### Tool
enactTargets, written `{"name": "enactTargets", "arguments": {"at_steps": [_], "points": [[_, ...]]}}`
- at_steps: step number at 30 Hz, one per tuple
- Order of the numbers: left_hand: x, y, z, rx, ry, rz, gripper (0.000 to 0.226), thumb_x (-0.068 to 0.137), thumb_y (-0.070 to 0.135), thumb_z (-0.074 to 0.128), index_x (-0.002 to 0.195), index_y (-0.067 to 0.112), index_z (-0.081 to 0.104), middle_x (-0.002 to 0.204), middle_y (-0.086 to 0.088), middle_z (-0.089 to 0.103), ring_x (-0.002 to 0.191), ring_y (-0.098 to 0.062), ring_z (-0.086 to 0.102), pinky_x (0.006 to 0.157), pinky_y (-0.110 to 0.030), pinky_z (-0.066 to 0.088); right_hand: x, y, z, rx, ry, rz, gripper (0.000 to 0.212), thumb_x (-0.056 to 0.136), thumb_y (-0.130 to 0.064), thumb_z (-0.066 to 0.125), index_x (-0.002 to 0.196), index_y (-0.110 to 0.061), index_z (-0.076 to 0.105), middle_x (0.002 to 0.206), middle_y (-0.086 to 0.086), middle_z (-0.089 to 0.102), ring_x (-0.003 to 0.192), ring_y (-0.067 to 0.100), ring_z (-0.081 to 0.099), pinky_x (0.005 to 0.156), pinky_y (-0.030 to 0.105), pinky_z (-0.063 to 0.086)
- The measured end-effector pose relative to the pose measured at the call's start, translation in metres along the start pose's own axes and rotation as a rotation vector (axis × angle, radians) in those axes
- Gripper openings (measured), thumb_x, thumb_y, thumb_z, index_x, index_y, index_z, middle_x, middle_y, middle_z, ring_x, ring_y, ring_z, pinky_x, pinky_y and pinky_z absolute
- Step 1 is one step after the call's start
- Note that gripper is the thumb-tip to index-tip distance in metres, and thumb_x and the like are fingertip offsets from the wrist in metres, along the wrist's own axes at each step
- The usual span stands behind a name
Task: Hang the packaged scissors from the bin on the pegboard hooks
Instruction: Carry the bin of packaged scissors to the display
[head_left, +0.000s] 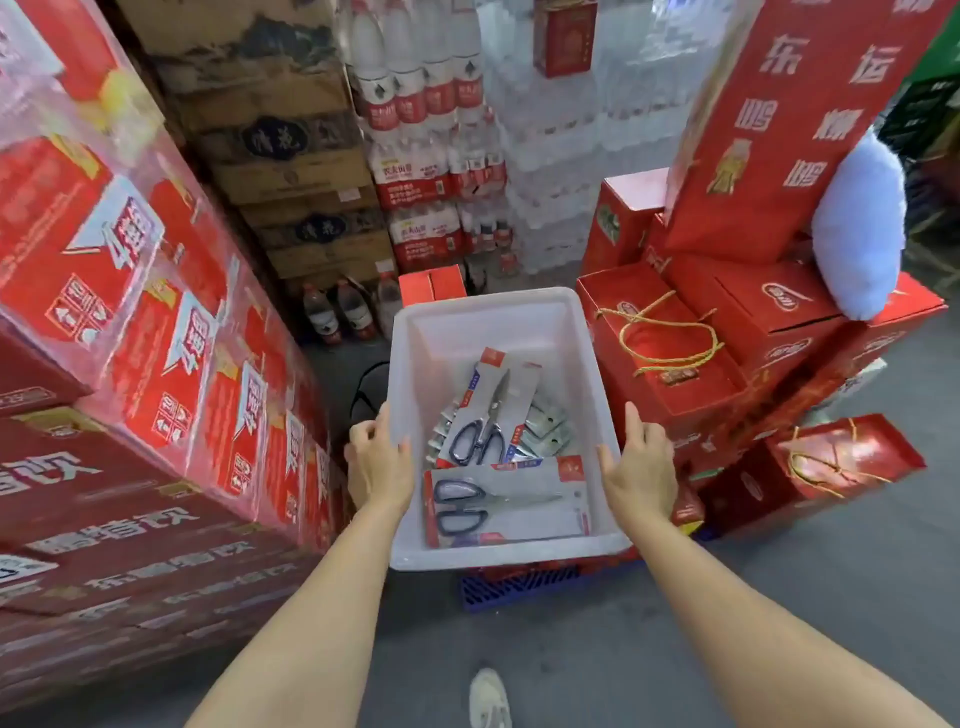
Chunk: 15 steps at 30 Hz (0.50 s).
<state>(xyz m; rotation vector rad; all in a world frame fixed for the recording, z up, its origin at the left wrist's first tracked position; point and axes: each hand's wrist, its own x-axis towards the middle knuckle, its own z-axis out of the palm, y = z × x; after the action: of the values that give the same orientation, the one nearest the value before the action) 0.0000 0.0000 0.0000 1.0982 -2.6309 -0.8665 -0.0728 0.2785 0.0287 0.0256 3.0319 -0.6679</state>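
A white plastic bin (519, 317) sits in front of me on stacked goods. Inside lie several packaged scissors: one pack (506, 506) flat across the near end, another (488, 410) leaning lengthwise above it, with more packs underneath. My left hand (376, 457) grips the bin's left rim, fingers curled over the edge. My right hand (641, 462) is pressed against the right rim. No pegboard or hooks are in view.
Stacked red cartons (156, 364) crowd the left. Red gift boxes with gold cords (675, 343) pile up on the right. Shrink-wrapped water bottles (431, 156) and brown cartons (291, 171) fill the back. A blue crate (519, 584) shows under the bin. Grey floor lies below.
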Motion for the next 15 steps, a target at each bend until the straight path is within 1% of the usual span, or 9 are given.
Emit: {"name": "enactTargets", "arguments": {"at_steps": [2, 4, 5, 6, 8, 11, 13, 15], "points": [[0.018, 0.003, 0.008, -0.01, 0.001, -0.028, 0.057, 0.098, 0.019, 0.052, 0.15, 0.031, 0.032, 0.141, -0.008, 0.037, 0.111, -0.031, 0.047, 0.085, -0.038, 0.045, 0.015, -0.003, 0.01, 0.004, -0.014, 0.031, 0.07, 0.096, -0.034, 0.054, 0.154, -0.024, 0.018, 0.127, 0.009, 0.046, 0.113, 0.028, 0.045, 0.079, 0.04, 0.047], [0.031, 0.004, 0.019, 0.021, -0.03, -0.035, 0.062, 0.1, 0.025, 0.05, 0.154, 0.035, 0.022, 0.143, -0.007, 0.036, 0.111, -0.03, 0.049, 0.08, -0.037, 0.044, 0.028, -0.004, 0.023, -0.02, -0.059, 0.05, 0.07, 0.097, -0.035, 0.051, 0.155, -0.028, 0.013, 0.126, 0.009, 0.046, 0.102, 0.028, 0.051, 0.07, 0.037, 0.047], [0.039, 0.004, 0.023, 0.035, -0.048, -0.041, 0.062, 0.101, 0.029, 0.047, 0.154, 0.037, 0.016, 0.141, -0.006, 0.037, 0.108, -0.029, 0.051, 0.076, -0.035, 0.042, 0.036, -0.006, 0.028, -0.024, -0.075, 0.061, 0.069, 0.098, -0.035, 0.05, 0.155, -0.029, 0.012, 0.125, 0.008, 0.047, 0.091, 0.027, 0.053, 0.064, 0.035, 0.045], [0.045, 0.003, 0.026, 0.04, -0.066, -0.048, 0.063, 0.102, 0.032, 0.045, 0.155, 0.038, 0.012, 0.138, -0.006, 0.039, 0.102, -0.028, 0.053, 0.073, -0.034, 0.04, 0.042, -0.009, 0.032, -0.029, -0.087, 0.066, 0.068, 0.099, -0.035, 0.048, 0.155, -0.03, 0.011, 0.122, 0.008, 0.047, 0.079, 0.025, 0.051, 0.06, 0.033, 0.042], [0.054, -0.001, 0.032, 0.059, -0.081, -0.072, 0.062, 0.102, 0.035, 0.042, 0.155, 0.038, 0.011, 0.129, -0.008, 0.043, 0.089, -0.028, 0.053, 0.072, -0.034, 0.04, 0.049, -0.014, 0.038, -0.062, -0.093, 0.075, 0.066, 0.1, -0.035, 0.046, 0.155, -0.03, 0.009, 0.113, 0.007, 0.048, 0.067, 0.023, 0.044, 0.057, 0.031, 0.036], [0.055, -0.003, 0.035, 0.081, -0.071, -0.084, 0.061, 0.102, 0.036, 0.043, 0.155, 0.039, 0.013, 0.114, -0.008, 0.044, 0.073, -0.025, 0.047, 0.071, -0.038, 0.045, 0.055, -0.013, 0.044, -0.071, -0.071, 0.085, 0.064, 0.101, -0.031, 0.043, 0.155, -0.031, 0.009, 0.095, 0.004, 0.047, 0.064, 0.025, 0.045, 0.058, 0.032, 0.033], [0.055, -0.004, 0.036, 0.068, -0.074, -0.074, 0.064, 0.101, 0.034, 0.046, 0.155, 0.038, 0.012, 0.106, -0.006, 0.042, 0.069, -0.023, 0.046, 0.067, -0.036, 0.041, 0.057, -0.012, 0.045, -0.047, -0.055, 0.077, 0.064, 0.101, -0.029, 0.044, 0.155, -0.031, 0.011, 0.091, 0.005, 0.051, 0.065, 0.027, 0.05, 0.059, 0.032, 0.035], [0.055, -0.003, 0.034, 0.048, -0.059, -0.068, 0.067, 0.101, 0.031, 0.05, 0.156, 0.037, 0.012, 0.104, -0.006, 0.043, 0.069, -0.02, 0.045, 0.067, -0.034, 0.039, 0.057, -0.009, 0.046, -0.029, -0.041, 0.058, 0.064, 0.1, -0.029, 0.046, 0.155, -0.031, 0.013, 0.087, 0.004, 0.051, 0.064, 0.024, 0.048, 0.059, 0.032, 0.036]]}}
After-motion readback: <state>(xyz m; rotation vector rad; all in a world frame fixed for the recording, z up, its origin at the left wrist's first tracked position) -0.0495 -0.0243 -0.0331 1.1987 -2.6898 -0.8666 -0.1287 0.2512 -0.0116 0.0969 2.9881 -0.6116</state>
